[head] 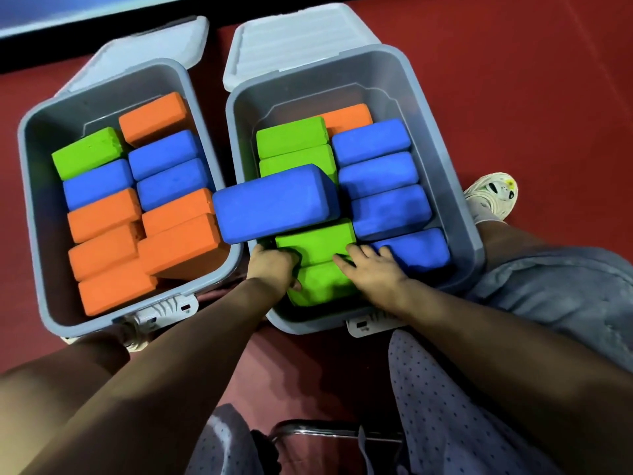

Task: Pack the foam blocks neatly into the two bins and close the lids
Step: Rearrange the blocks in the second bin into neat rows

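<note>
Two grey bins stand side by side on the floor with their white lids folded back. The left bin (30,186) holds orange, blue and green foam blocks in two rows. The right bin (455,186) holds green blocks on its left, blue blocks (376,173) on its right and an orange one at the back. One blue block (274,204) lies crosswise on top, jutting over the rim between the bins. At the right bin's near end, my left hand (274,265) grips the left side of a green block (318,282). My right hand (371,269) holds its right side, fingers reaching onto a neighbouring blue block.
The open lids (144,46) (301,39) lean back behind the bins. White latches (164,310) hang at the bins' front edges. My knees flank the bins, and a white shoe (493,193) rests to the right. A metal chair frame (329,431) sits below on the red floor.
</note>
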The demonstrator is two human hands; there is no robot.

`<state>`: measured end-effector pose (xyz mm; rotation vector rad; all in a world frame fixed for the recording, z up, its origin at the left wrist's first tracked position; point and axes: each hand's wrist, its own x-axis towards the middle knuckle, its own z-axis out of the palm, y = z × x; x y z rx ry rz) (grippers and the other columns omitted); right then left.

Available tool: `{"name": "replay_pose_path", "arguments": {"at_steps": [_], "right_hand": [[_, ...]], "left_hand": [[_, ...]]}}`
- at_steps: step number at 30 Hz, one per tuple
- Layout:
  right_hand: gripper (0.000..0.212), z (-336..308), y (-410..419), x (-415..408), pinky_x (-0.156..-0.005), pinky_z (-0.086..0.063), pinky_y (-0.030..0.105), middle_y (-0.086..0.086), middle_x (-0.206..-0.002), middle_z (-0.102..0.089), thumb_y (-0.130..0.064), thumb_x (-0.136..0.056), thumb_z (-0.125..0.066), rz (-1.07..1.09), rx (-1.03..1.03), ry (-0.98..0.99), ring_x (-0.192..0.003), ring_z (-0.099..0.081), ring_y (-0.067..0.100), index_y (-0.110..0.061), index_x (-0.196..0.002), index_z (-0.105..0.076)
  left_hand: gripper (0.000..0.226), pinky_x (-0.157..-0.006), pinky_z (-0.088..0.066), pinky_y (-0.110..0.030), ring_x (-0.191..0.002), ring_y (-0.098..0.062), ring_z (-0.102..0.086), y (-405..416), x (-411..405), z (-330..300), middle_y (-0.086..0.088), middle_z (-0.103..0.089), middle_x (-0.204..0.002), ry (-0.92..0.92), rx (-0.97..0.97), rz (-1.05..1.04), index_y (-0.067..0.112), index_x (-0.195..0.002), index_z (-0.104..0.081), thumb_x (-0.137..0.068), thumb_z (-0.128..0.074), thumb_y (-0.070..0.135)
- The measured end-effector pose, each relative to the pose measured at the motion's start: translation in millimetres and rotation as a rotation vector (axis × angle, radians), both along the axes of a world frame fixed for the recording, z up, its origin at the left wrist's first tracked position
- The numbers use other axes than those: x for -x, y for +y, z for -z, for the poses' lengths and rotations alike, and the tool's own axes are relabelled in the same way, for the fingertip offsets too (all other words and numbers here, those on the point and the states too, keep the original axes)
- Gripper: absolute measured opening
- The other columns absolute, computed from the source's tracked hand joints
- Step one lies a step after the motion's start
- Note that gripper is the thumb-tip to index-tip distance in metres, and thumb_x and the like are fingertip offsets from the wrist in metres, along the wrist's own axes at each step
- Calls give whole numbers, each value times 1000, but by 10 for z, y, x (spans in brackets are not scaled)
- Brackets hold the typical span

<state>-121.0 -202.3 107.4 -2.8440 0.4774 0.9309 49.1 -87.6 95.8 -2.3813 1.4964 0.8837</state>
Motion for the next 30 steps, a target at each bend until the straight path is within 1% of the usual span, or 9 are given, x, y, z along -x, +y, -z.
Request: {"name": "replay_pose_path", "arguments": {"at_steps": [3, 5, 7, 10, 12, 16, 20, 27, 30], "right_hand": [[53, 18, 31, -52, -70, -51, 43, 9, -119, -60, -16, -80, -38, -104, 124, -90, -95, -60, 26, -28, -127, -61], [46, 81, 39, -10, -55, -49, 40, 7, -102, -66, -23, -68, -54, -113, 118, -120, -75, -61, 25, -28, -111, -71], [72, 80, 30, 0, -59, -47, 42, 8, -105, -62, -23, -51, -81, -99, 94, -122, -80, -59, 28, -26, -121, -64], [92, 83, -3, 27, -85, -42, 46, 7, -133, -40, -20, -71, -75, 12, -38, -127, -113, -44, 31, -21, -148, -25], [93, 86, -16, 49, -92, -38, 44, 6, -139, -31, -20, -76, -72, 40, -69, -156, -119, -37, 30, -19, -150, -15], [76, 25, -14, 52, -95, -37, 44, 8, -141, -30, -20, -86, -61, 55, -101, -153, -123, -34, 32, -15, -148, -19], [73, -30, -50, 39, -97, -40, 44, 7, -142, -30, -22, -85, -63, 75, -113, -174, -124, -34, 31, -14, -146, -23], [73, -44, -37, 56, -95, -40, 42, 6, -142, -30, -12, -80, -66, 83, -126, -152, -125, -34, 31, -13, -143, -28], [72, 15, 17, 66, -79, -46, 40, 7, -125, -49, -17, -65, -80, 48, -33, -191, -107, -51, 30, -12, -130, -49]], "left_hand": [[5, -91, -30, -28, -94, -7, -65, 3, 15, -1, 7, -74, -74, 3, -2, 3, 18, -84, -57, -83, -53, 16], [7, -91, -28, -29, -96, -8, -63, 4, 19, -17, 7, -75, -77, -1, -3, 17, 19, -88, -59, -83, -53, 17], [11, -94, -29, -31, -104, -12, -60, 18, 7, -39, 4, -74, -90, -23, 8, 64, 20, -95, -62, -85, -58, 24], [49, -99, -26, -33, -120, -23, -51, 99, -4, -69, -2, -60, -124, -78, -17, 200, 21, -125, -55, -83, -63, 45], [68, -103, -23, -37, -125, -27, -46, 208, 34, -84, -8, -49, -136, -90, -22, 255, 18, -138, -43, -82, -62, 52], [89, -117, -10, -42, -128, -31, -42, 351, 134, -86, -13, -46, -135, -117, 38, 249, 9, -140, -40, -72, -69, 59], [98, -116, -12, -41, -127, -29, -40, 266, 112, -212, -10, -42, -135, -208, 8, 293, 11, -140, -36, -65, -70, 65], [65, -112, -19, -55, -123, -33, -40, 168, 264, -237, -15, -37, -138, -281, -110, 347, 6, -137, -31, -86, -63, 29], [86, -112, -17, -59, -122, -34, -40, 175, 269, -191, -16, -36, -136, -247, -128, 358, 4, -139, -30, -75, -73, 42]]}}
